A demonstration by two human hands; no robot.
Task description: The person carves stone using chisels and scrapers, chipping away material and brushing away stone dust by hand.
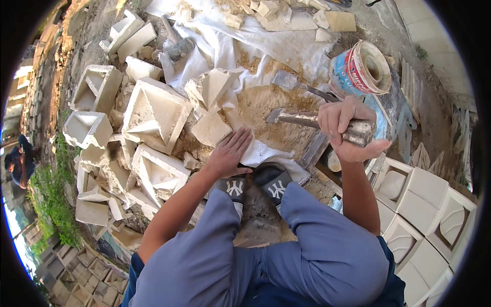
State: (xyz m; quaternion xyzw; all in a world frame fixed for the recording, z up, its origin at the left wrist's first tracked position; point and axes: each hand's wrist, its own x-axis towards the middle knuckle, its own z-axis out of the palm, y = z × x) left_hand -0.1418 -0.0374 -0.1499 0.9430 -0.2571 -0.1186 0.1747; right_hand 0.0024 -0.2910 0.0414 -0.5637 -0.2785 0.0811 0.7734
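Observation:
My left hand [230,153] lies with its fingers stretched out, at the lower right edge of a broken cream block piece [211,129]. Its fingertips reach over the white sheet [261,153]. Closed around a thick, worn handle, my right hand [350,125] holds a flat-bladed chisel [302,118] above the ground, its blade pointing left. The thumb sticks out to the right. A second flat-bladed tool [307,88] lies beyond the chisel, its far end close to a bucket. Another jagged cream piece [212,92] stands just behind the block piece.
Broken hollow cream blocks [156,113] pile up on the left. A hammer [179,47] rests at the back left. The plastic bucket [360,69] stands at the back right. Stacked square blocks [422,199] line the right side. Another person [21,161] appears at the far left.

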